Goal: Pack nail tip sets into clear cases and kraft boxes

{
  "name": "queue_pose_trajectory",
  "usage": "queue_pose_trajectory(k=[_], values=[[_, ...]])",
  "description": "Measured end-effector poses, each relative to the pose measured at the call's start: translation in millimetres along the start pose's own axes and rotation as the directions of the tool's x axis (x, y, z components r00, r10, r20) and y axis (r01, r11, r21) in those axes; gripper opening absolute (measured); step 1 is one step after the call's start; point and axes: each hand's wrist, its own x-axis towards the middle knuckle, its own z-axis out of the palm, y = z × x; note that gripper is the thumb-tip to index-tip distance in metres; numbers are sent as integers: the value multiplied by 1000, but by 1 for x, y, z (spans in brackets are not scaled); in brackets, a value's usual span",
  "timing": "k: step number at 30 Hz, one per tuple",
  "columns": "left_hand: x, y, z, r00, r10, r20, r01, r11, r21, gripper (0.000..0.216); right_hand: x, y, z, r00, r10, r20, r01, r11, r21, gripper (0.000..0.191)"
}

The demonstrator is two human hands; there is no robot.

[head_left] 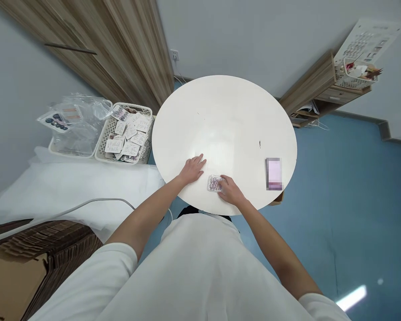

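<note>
1. The left hand (193, 169) lay spread flat near the table's (227, 111) front edge.
2. The right hand (230, 189) pinched the small clear case (214, 183) just beside it; a steadier grip probably needed both hands.

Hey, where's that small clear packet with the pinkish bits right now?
In the head view, the small clear packet lies on the round white table near its front edge, under the right hand's fingertips, just right of the left hand.

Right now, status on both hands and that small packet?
Left hand flat on white table, empty. Right hand touching small clear packet. Nothing between them.
</note>
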Motion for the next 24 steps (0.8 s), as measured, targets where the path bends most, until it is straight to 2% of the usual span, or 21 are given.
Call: queue_pose_trajectory(k=[5, 8, 10, 14, 17, 21, 24], values=[[-34, 17, -1, 969, 236, 74, -227, 967, -115, 53, 14, 2, -1, 999, -27, -27, 27, 1000, -14, 29], [-47, 26, 0, 947, 301, 108, -285, 948, -142, 65, 5, -2, 1, 995, -55, -82, 49, 996, -73, 35], [-51, 31, 1, 949, 292, 123, -275, 952, -137, 75, -7, -5, 4, 991, -94, -97, 83, 990, -110, 36], [-54, 36, 5, 960, 248, 129, -235, 966, -105, 81, -35, -8, 18, 989, -142, -40, 134, 977, -168, 22], [-56, 40, 7, 967, 234, 104, -226, 971, -82, 79, -43, -5, 28, 995, -89, -33, 81, 976, -204, 16], [-65, 45, 10, 981, 174, 84, -168, 983, -72, 75, -38, -3, 35, 996, -84, 1, 82, 970, -230, 25], [-72, 45, 14, 991, 115, 72, -111, 992, -56, 57, -34, -5, 34, 998, -63, 7, 63, 974, -219, 24]])
